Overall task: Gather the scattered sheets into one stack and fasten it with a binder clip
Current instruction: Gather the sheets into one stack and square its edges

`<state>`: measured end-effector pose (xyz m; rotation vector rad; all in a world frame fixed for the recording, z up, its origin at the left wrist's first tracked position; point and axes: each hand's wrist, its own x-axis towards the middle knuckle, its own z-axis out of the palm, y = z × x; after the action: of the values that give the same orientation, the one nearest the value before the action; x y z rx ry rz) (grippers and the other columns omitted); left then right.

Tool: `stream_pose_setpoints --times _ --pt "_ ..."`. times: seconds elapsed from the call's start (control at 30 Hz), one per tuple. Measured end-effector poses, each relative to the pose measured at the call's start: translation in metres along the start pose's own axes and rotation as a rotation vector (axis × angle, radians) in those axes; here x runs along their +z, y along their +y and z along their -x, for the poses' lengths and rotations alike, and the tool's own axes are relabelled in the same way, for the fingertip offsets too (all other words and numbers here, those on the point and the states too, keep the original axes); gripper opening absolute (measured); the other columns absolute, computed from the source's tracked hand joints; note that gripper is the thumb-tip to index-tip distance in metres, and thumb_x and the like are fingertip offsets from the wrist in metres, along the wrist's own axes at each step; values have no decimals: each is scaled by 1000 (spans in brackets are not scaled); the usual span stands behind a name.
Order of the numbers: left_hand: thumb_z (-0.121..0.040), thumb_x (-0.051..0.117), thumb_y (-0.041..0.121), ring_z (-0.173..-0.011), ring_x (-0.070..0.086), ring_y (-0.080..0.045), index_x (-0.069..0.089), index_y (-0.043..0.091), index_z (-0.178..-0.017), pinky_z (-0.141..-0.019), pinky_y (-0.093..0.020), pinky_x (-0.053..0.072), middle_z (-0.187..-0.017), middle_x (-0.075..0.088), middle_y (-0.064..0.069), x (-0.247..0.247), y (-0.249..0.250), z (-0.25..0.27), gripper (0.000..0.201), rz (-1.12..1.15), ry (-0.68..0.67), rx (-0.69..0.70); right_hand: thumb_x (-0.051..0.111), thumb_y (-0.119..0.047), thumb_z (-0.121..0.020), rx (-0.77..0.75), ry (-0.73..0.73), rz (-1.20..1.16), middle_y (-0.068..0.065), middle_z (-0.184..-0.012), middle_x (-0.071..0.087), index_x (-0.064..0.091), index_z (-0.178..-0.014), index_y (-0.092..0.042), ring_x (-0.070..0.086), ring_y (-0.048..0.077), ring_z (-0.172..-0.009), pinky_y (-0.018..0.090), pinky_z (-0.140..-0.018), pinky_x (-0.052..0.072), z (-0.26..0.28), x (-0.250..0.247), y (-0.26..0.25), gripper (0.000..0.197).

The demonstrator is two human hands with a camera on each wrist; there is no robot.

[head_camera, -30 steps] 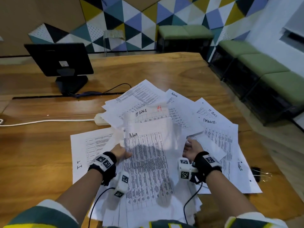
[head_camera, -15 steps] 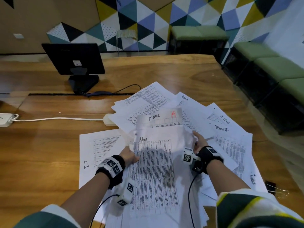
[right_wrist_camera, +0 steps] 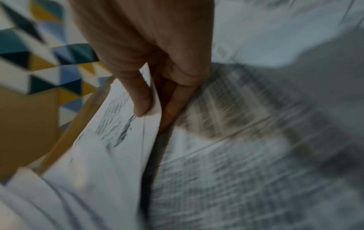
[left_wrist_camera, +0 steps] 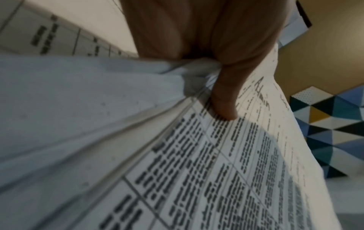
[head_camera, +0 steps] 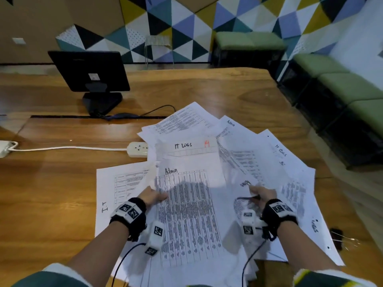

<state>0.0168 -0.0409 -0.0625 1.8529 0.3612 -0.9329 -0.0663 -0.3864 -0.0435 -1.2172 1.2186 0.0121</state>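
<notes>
A partial stack of printed sheets (head_camera: 186, 214), its top page headed "Admin", is lifted off the table. My left hand (head_camera: 154, 196) grips its left edge, thumb on top (left_wrist_camera: 224, 99), with several crumpled sheet edges (left_wrist_camera: 138, 124) bunched under it. My right hand (head_camera: 260, 193) pinches the edge of a separate sheet (right_wrist_camera: 118, 140) to the right of the stack, thumb above and fingers below. More loose sheets (head_camera: 279, 162) fan out over the table behind and to the right. A black binder clip (head_camera: 336, 238) lies on the wood at the far right.
A black monitor (head_camera: 89, 71) stands at the back left of the wooden table (head_camera: 51, 193). A white power strip (head_camera: 137, 149) and its cable lie just left of the papers. Green benches (head_camera: 331, 79) line the right wall.
My right hand has moved from the stack's right edge out to the right and pinched another sheet. The left hand has kept its grip on the stack. My head has turned slightly left.
</notes>
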Motion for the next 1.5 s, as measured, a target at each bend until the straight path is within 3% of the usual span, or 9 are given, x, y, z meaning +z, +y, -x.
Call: stream_pose_setpoints --times 0.13,0.3,0.5,0.63,0.7,0.9,1.1,1.37,1.5 --pt "-86 59 33 -138 26 -34 30 -1 -137 -115 -47 19 -147 31 -20 3 25 37 68 106 -12 -52 62 13 -78 -74 -20 118 16 -62 60 56 -101 17 58 27 -45 25 -31 47 37 -21 24 24" --pt "-52 71 65 -112 52 -29 39 9 -137 -94 -41 45 -144 40 -16 10 35 40 106 -57 -34 -61 60 11 -81 -102 -194 282 -2 -42 63 56 -72 -2 60 12 -37 23 -38 48 68 -25 51 16" --pt "-81 68 14 -130 39 -35 17 -3 -143 -108 -42 35 -144 36 -23 36 50 39 82 -140 226 48 63 10 -78 -65 -209 228 0 -50 64 59 -75 -2 62 16 -47 29 -46 55 70 -34 65 13" --pt "-87 57 5 -80 53 -27 34 -2 -136 -81 -33 45 -96 57 -23 40 45 35 55 -107 225 177 64 8 -80 60 26 -92 16 -48 53 50 -85 6 51 21 -27 27 -33 48 66 -39 84 14" --pt "-89 53 4 -73 47 -24 38 -1 -134 -75 -35 43 -96 59 -29 44 41 34 47 -90 250 226 67 4 -79 55 136 -156 21 -67 52 48 -92 8 53 23 -37 27 -38 47 63 -35 94 23" --pt "-90 56 15 -114 51 -36 32 -5 -135 -98 -39 39 -128 51 -21 38 38 44 55 72 245 188 64 -33 -84 60 358 103 19 -110 44 58 -90 -1 46 38 -105 45 -85 46 61 -35 82 33" --pt "-87 59 26 -130 38 -35 31 -7 -136 -108 -43 28 -141 39 -24 26 39 49 65 218 83 93 57 -23 -91 98 161 -405 4 -65 49 53 -75 -6 45 19 -58 33 -56 40 57 -32 56 23" --pt "-82 65 23 -130 37 -37 30 -8 -136 -110 -47 25 -142 37 -27 14 36 54 71 244 108 109 47 -8 -95 -109 28 -528 6 -90 59 48 -126 0 56 21 -80 36 -75 50 54 -11 47 32" --pt "-86 61 19 -112 51 -33 42 -10 -127 -97 -40 37 -114 58 -24 20 35 53 54 149 151 139 45 3 -93 -94 79 -250 19 -121 55 33 -137 1 54 34 -106 44 -89 45 57 4 44 46"
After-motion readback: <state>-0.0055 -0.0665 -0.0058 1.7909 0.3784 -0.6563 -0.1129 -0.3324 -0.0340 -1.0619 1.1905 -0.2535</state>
